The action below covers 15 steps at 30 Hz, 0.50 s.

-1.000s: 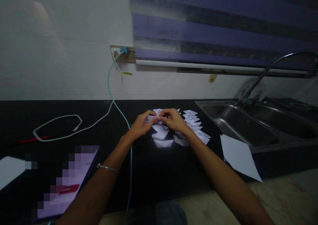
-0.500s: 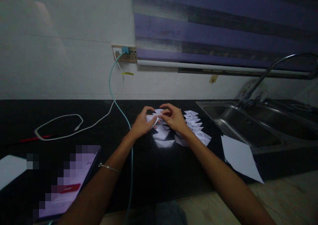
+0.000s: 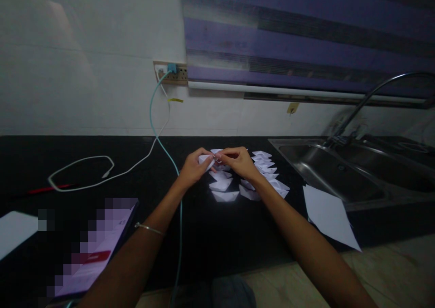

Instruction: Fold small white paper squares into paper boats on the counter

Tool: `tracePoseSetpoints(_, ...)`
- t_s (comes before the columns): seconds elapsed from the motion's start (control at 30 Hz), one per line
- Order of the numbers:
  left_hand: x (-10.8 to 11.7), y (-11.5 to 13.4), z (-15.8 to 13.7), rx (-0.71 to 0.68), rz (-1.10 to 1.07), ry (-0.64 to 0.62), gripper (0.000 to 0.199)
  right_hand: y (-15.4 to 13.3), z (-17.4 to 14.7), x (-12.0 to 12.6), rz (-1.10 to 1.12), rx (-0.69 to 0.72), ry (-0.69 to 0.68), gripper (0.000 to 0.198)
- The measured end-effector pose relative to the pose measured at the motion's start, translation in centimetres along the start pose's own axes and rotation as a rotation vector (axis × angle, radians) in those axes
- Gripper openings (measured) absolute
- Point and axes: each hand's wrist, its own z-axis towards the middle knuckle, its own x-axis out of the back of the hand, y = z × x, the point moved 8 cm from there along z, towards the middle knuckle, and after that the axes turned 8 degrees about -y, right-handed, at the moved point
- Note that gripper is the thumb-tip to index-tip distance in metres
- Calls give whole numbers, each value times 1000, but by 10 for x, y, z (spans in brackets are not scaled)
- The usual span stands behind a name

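Observation:
Between my two hands is a small folded white paper piece (image 3: 205, 161), held just above the black counter. My left hand (image 3: 193, 169) is closed round its left part, thumb on top. The fingertips of my right hand (image 3: 239, 160) pinch its right end. Below and behind my hands lie several folded paper boats (image 3: 224, 196) in a column. A second column of paper boats (image 3: 263, 163) stands to the right, partly covered by my right forearm. My fingers hide some of the held paper's folds.
White paper sheets (image 3: 328, 212) lie by the steel sink (image 3: 292, 156) on the right. A tablet-like screen (image 3: 98, 258), partly pixelated, is at the left front. A teal cable (image 3: 181, 235) and a white cable (image 3: 131, 169) cross the black counter (image 3: 217, 244).
My right hand's fingers have closed into a tighter pinch at the paper's right end. The held paper has turned slightly and risen a little. The boats on the counter have stayed in place.

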Motion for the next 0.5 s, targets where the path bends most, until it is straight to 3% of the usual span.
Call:
tracePoseSetpoints(0.2,-5,-2,1,13,-14,-12,23,10,2,4,53,-34,78,20)
tracePoseSetpoints(0.5,-8,2,-2,32,-73,-50,26,10,1,9,23,-55,128,35)
